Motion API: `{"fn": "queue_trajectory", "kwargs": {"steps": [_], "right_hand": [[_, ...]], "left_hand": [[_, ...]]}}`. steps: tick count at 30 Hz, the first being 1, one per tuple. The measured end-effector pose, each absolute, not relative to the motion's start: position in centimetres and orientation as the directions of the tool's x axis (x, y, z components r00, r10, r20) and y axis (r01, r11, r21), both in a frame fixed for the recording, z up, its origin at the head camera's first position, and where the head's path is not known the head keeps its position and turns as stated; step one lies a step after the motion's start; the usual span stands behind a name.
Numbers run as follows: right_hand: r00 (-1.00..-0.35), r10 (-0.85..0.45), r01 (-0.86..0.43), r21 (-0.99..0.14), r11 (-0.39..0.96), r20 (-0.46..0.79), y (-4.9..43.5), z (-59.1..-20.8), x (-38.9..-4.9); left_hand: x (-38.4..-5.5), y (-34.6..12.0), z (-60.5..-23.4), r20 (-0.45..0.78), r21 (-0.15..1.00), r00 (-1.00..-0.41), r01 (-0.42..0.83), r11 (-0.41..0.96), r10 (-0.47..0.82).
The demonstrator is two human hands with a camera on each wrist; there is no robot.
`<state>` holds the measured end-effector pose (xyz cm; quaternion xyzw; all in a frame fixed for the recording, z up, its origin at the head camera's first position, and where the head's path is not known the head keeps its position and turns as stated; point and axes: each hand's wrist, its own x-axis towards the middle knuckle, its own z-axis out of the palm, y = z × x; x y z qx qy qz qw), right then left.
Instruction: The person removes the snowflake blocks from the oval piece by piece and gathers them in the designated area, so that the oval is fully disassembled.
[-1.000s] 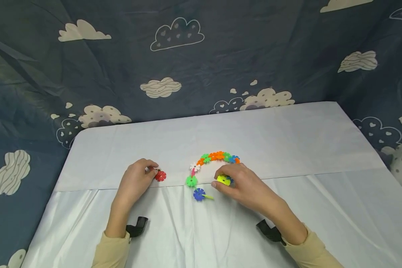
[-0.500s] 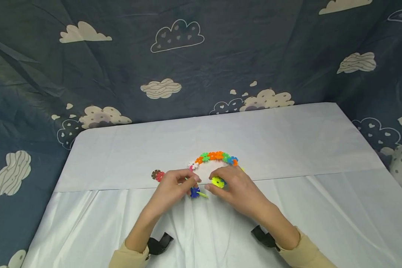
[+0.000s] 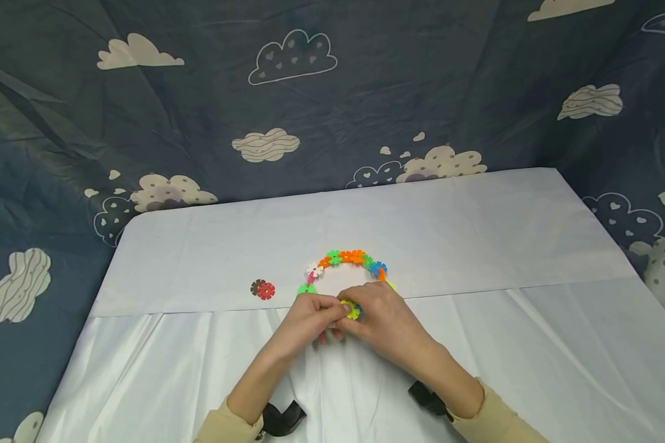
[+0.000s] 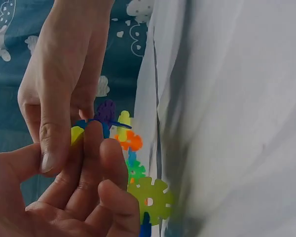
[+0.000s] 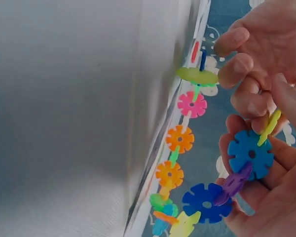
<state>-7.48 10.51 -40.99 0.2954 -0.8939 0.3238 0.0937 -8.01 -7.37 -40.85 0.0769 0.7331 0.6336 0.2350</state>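
Observation:
A chain of colourful notched plastic discs (image 3: 353, 256) curves in an arch on the white cloth. My right hand (image 3: 390, 317) holds the chain's right end, with a light blue disc (image 5: 250, 154) and a purple disc (image 5: 234, 185) at its fingers in the right wrist view. At the tip, a yellow disc (image 3: 353, 309) sits between both hands' fingertips, and my left hand (image 3: 307, 320) pinches it. Beside my left fingers, a yellow-green disc (image 4: 152, 197) and a blue one mark the other end, which the left hand mostly hides in the head view.
On the cloth to the left lie a red disc (image 3: 266, 290) and a brown disc (image 3: 256, 287), overlapping. A white-covered table (image 3: 504, 234) spreads beneath the hands. Behind it hangs a dark curtain (image 3: 366, 104) printed with clouds.
My left hand has left the red and brown discs and moved right to meet the right hand at the yellow disc. The right hand has shifted slightly left and nearer, shifting the arch leftward.

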Motion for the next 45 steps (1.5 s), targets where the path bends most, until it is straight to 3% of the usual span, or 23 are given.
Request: {"fn": "queue_trajectory", "kwargs": {"steps": [17,24,39,45], "right_hand": [[-0.816,-0.545,-0.546,-0.566,0.618,0.192,13.3,-39.8,-8.6],[-0.708,-0.634,-0.677,-0.552,0.486,0.311,12.8,-40.2,-8.6],[-0.696,-0.574,-0.716,-0.477,0.509,0.432,12.1,-40.5,-8.3],[-0.686,-0.563,-0.726,-0.489,0.485,0.461,11.9,-40.7,-8.2]], "left_hand": [[-8.6,-9.0,-40.2,-0.227,0.97,-0.887,-0.167,0.178,0.403],[-8.6,-9.4,-40.1,-0.218,0.974,-0.862,-0.161,0.16,0.459],[-8.8,-9.2,-40.2,-0.229,0.973,-0.854,-0.195,0.12,0.468],[-8.8,-9.0,-40.1,-0.215,0.976,-0.879,-0.178,0.126,0.424]]}}
